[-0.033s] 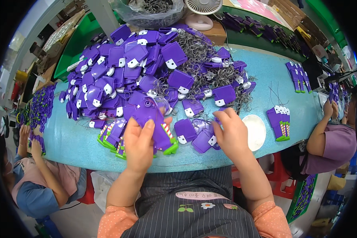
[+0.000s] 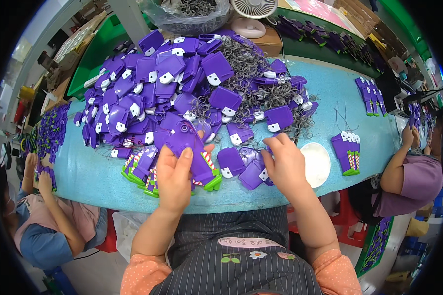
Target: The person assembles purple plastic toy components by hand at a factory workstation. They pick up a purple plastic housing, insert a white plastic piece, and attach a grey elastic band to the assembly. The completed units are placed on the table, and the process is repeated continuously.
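Observation:
My left hand (image 2: 176,172) is closed on a purple plastic figure piece (image 2: 198,164) with red-and-white striped legs and green feet. A round post stands near its top end. Directly below and left of that hand lie several similar green-footed pieces (image 2: 142,169). My right hand (image 2: 286,162) hovers over the table with thumb and forefinger curled toward each other; anything between the tips is too small to make out. Beside its fingertips are loose purple covers (image 2: 252,175) with white eye parts.
A large heap of purple covers (image 2: 170,69) fills the table's middle, with grey coiled parts (image 2: 241,64) on its right. A white round dish (image 2: 315,164) and a row of finished-looking figures (image 2: 347,152) lie to the right. A fan (image 2: 253,7) stands behind. Co-workers sit at both sides.

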`<control>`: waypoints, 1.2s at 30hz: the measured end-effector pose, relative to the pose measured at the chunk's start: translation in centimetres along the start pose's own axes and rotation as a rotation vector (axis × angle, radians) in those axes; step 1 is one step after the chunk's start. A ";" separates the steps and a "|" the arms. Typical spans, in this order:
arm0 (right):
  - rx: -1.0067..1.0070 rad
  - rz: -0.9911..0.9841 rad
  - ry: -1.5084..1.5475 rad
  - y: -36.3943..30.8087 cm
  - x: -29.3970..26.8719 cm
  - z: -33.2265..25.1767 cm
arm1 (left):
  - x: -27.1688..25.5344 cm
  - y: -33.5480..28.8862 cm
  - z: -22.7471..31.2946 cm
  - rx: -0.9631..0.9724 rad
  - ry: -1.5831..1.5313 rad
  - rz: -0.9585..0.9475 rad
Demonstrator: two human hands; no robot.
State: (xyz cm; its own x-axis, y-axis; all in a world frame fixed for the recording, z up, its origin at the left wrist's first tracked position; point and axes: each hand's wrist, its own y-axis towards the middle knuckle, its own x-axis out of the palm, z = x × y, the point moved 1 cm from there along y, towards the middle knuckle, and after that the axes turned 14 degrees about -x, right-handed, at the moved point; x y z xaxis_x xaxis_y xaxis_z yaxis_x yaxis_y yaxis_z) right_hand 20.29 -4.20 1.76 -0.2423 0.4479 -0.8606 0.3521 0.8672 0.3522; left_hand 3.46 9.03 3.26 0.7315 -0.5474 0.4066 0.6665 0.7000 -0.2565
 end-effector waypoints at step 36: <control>0.381 0.351 0.872 -5.8 -4.3 -0.3 | -0.3 -6.6 -5.0 -0.414 -0.053 -0.281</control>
State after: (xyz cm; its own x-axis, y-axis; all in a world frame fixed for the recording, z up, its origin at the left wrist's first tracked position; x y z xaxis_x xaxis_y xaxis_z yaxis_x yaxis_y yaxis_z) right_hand 18.98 -11.07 3.53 -0.5915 0.7990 -0.1082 0.7583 0.5969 0.2619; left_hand -0.47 2.27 0.45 0.5145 -0.6568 0.5513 0.8457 0.2825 -0.4528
